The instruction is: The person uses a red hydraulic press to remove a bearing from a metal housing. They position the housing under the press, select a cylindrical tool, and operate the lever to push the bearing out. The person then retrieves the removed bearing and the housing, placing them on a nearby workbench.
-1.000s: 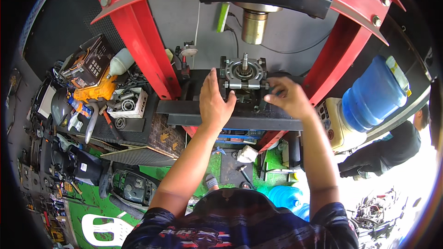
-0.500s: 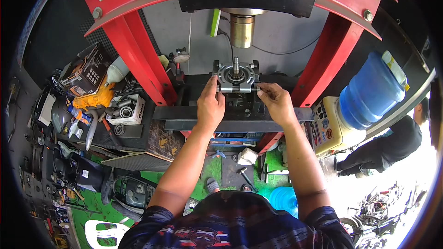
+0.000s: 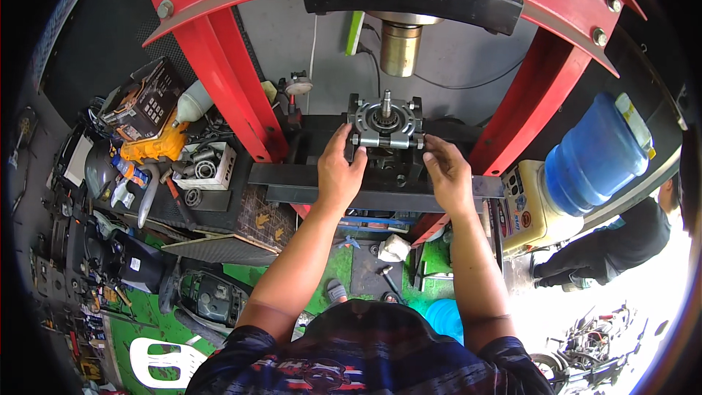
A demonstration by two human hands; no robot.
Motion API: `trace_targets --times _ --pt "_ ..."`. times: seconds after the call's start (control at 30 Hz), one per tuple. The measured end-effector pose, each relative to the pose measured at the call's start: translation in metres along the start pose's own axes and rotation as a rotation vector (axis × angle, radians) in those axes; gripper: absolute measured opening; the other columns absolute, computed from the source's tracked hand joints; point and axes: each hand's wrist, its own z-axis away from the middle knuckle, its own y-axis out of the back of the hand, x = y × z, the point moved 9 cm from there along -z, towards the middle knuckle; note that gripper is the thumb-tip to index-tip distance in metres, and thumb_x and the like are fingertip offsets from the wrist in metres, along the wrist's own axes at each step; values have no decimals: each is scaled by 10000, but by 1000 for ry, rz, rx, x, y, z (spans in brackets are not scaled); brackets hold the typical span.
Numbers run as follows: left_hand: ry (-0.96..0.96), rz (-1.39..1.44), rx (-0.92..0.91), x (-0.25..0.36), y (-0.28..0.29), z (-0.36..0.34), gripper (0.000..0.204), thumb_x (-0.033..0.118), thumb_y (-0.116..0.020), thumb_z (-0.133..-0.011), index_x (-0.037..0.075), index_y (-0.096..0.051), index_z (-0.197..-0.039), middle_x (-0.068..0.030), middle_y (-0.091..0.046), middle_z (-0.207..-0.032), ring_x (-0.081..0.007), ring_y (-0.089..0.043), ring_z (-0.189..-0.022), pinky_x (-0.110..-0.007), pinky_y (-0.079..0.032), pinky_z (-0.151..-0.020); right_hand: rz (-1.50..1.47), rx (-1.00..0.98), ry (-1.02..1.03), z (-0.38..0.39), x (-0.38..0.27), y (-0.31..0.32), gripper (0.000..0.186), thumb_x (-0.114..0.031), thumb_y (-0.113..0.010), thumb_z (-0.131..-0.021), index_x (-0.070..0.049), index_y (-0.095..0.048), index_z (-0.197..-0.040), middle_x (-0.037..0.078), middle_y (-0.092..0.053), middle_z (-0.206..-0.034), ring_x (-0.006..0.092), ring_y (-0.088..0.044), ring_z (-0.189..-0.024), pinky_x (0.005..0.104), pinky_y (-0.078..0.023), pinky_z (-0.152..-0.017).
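Note:
A metal bearing separator (image 3: 404,123) with bolts, clamped around a bearing and upright splined shaft (image 3: 387,106), sits on the black press bed (image 3: 300,190). My left hand (image 3: 338,170) grips its left front bolt end between thumb and fingers. My right hand (image 3: 451,179) is beside the right bolt end, fingertips near or touching it, thumb apart from them and fingers slightly curled. The brass-coloured press ram (image 3: 400,51) hangs above the shaft, apart from it.
The red press frame (image 3: 223,88) surrounds my hands. Left: cluttered bench (image 3: 219,212), box of bearings (image 3: 219,179), scooter (image 3: 197,300). Right: blue water jug (image 3: 585,161) on a cream container (image 3: 530,219), and another person (image 3: 636,234) bent over. A hammer (image 3: 387,278) lies below.
My right hand closed in on the separator's right bolt end, then moved slightly down and right, its thumb parting from the bolt. My left hand stayed at the left end.

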Motion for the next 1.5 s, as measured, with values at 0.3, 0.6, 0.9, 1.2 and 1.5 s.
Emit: trace_targets --times 0.3,0.6,0.9,1.2,1.5 --pt "-47 -43 0 -1 1 -4 476 76 -693 -878 -62 -619 -1327 -281 -632 -1348 -402 -637 -1238 -421 -521 -1061 -15 -185 18 -25 6 -7 232 -59 -713 -958 -16 -706 -1186 47 -630 -1039 118 -615 -894 251 -504 -787" --pt "-50 -92 21 3 1 -4 435 81 -664 -892 -69 -629 -1299 -289 -641 -1320 -413 -652 -1197 -426 -540 -1028 31 -179 73 -18 1 -6 363 -129 -714 -965 -17 -677 -1309 75 -637 -1154 150 -631 -1018 275 -505 -888" --pt "4 -183 13 -5 13 9 697 226 -760 -834 -5 -517 -1446 -293 -674 -1248 -439 -654 -1176 -440 -518 -1019 -174 -212 -15 19 7 -23 880 16 -616 -776 41 -290 -1593 250 -418 -1575 334 -435 -1461 432 -361 -1190" --pt "223 -68 9 -26 -4 10 490 193 -680 -851 51 -649 -1319 -230 -743 -1073 -416 -705 -1048 -466 -557 -922 410 -97 7 8 5 -41 922 -33 -770 -797 86 -271 -1563 342 -551 -1401 464 -554 -1312 453 -459 -1114" --pt "180 -85 39 -30 -7 11 463 183 -658 -855 24 -658 -1290 -263 -734 -1014 -440 -706 -1011 -485 -556 -902 341 59 -181 11 5 -45 808 -14 -673 -812 51 -354 -1551 327 -703 -980 433 -726 -895 453 -559 -814"
